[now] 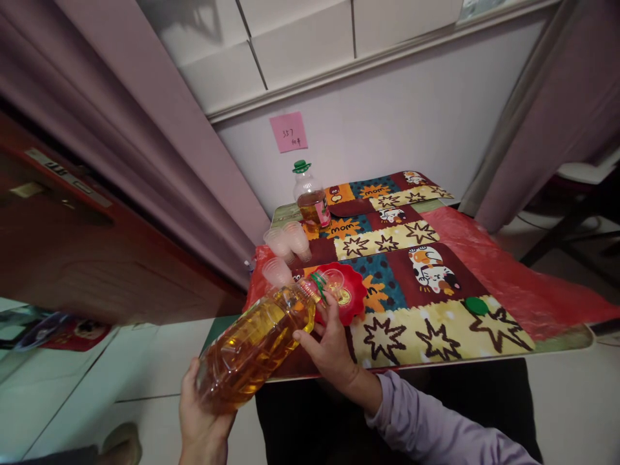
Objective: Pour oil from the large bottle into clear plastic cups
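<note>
A large clear bottle of golden liquid [256, 342] lies tilted across my view, its neck up and to the right, with a green ring near the mouth. My left hand [206, 416] is closed round its base. Close to the neck, my right hand [334, 349] grips the bottle with thumb and fingers. The mouth is over a red scalloped dish [359, 290], where a clear plastic cup [335, 279] shows partly behind the neck. I cannot tell whether liquid is flowing. A green cap [477, 305] lies on the patterned mat [387, 336] at the right.
Behind stands another bottle with a green cap [312, 205]. Stacked clear cups [296, 240] and a nearer cup stack [277, 272] are at the table's left. Red plastic sheeting [498, 271] hangs over the right side. A pink note [289, 132] is on the wall.
</note>
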Demonstrator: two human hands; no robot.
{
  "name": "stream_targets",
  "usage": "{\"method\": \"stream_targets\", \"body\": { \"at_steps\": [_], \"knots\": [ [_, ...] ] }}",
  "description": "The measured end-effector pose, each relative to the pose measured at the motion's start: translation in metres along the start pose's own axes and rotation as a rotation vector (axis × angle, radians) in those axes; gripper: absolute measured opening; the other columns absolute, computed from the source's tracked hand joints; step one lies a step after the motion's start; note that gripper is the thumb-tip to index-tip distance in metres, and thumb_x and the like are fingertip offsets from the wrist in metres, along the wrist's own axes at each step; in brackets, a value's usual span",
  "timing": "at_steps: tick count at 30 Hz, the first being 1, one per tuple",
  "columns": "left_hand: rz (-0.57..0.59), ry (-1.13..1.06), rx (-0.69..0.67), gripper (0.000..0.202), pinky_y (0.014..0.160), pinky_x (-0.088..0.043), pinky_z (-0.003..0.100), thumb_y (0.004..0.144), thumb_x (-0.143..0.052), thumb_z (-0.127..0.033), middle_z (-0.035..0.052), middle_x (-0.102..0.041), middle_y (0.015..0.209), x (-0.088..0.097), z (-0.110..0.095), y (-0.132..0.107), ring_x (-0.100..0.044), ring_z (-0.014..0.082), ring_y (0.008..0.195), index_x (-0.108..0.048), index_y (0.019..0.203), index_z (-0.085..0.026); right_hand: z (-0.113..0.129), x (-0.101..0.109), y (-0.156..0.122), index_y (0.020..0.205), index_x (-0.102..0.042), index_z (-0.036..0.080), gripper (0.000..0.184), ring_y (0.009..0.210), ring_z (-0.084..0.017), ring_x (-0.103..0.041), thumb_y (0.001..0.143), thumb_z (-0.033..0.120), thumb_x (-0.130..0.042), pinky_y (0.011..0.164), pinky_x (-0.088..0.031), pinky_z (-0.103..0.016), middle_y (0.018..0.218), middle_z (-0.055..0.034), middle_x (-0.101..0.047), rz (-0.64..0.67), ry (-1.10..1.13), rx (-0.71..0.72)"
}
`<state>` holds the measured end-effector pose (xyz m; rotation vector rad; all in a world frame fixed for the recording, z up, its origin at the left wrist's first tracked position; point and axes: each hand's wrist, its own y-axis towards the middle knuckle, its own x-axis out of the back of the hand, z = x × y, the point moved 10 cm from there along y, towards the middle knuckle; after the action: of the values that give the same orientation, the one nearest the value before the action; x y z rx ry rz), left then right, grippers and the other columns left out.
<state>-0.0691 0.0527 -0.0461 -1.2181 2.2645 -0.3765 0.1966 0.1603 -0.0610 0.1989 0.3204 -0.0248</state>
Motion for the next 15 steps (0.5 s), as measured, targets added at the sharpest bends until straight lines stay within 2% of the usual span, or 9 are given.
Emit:
{"method": "stream_targets", "body": {
  "at_steps": [4, 15],
  "knots": [
    [0.029, 0.004, 0.018, 0.024, 0.072, -0.064, 0.036, 0.093, -0.058, -0.031, 0.0012, -0.083, 0.088, -0.0019, 0.0018, 0.0016, -0.076, 0.0219, 0.074, -0.079, 0.1, -0.023, -0.0034, 0.0008, 0.0007, 0.168, -0.027, 0.03, 0.11, 0.142, -0.034, -0.06, 0.076, 0.019, -0.087, 0.115, -0.058, -0.051, 0.157, -0.0137, -0.057, 0.002, 0.012, -0.035],
    [0.015, -0.009, 0.01, 0.029, 0.069, -0.065, 0.033, 0.098, -0.052, -0.029, 0.0012, -0.082, 0.083, -0.009, 0.0002, -0.0045, -0.075, 0.0197, 0.07, -0.08, 0.096, -0.02, -0.0099, 0.0007, -0.0005, 0.168, -0.026, 0.03, 0.108, 0.144, -0.034, -0.059, 0.077, 0.021, -0.085, 0.108, -0.062, -0.049, 0.16, -0.0139, -0.054, 0.013, -0.012, -0.067]
  ]
}}
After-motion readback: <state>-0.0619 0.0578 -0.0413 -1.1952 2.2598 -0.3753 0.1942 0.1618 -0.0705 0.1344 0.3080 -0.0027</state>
